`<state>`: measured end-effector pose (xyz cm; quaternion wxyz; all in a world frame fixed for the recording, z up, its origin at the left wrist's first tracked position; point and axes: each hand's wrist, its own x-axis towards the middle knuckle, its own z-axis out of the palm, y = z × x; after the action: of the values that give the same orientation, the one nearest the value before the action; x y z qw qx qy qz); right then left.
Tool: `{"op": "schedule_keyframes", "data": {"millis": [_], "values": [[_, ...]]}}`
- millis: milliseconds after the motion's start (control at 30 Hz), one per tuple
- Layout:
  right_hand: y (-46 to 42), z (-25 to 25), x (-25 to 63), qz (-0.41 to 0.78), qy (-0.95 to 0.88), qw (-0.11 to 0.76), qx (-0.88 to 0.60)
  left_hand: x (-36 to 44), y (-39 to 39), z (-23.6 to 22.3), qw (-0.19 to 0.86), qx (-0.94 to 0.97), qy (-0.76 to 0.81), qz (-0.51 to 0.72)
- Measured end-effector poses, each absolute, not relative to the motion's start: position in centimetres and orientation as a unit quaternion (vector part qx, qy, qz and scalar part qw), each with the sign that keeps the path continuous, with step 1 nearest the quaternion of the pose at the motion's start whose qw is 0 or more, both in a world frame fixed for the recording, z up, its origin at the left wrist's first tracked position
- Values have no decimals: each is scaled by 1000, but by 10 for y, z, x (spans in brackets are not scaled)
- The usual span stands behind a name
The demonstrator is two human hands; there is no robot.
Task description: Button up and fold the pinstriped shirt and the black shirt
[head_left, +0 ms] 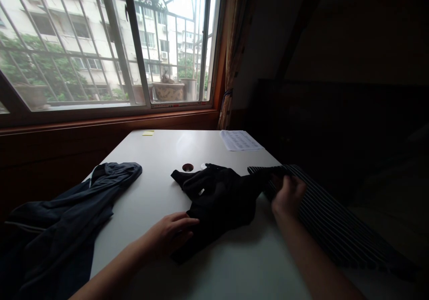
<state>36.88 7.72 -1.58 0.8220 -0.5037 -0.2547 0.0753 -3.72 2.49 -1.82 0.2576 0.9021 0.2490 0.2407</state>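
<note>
A crumpled black garment [224, 197] lies across the middle of the white table [157, 175]; its exact kind is hard to make out in the dim light. My left hand [176, 231] is at its near left edge, with fingers closed on the cloth. At the right, my right hand [288, 193] pinches the end of a stretched-out part of the same garment, raised over a dark striped cloth [321, 215]. That striped cloth hangs over the table's right edge.
A dark blue garment [110, 188] drapes over the left table edge. Printed sheets [241, 140] and a yellow note [148, 133] lie at the back. A round cable hole [187, 167] sits beyond the black garment. Behind stand a barred window [110, 45] and a tied curtain [231, 59].
</note>
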Motion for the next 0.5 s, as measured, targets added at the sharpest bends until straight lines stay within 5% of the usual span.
{"op": "schedule_keyframes", "data": {"millis": [300, 500], "values": [[63, -10, 365, -110, -365, 720, -580, -35, 21, -11, 304, 890, 250, 230], [56, -4, 348, -207, -632, 540, -516, -36, 20, -8, 257, 917, 252, 174]]}}
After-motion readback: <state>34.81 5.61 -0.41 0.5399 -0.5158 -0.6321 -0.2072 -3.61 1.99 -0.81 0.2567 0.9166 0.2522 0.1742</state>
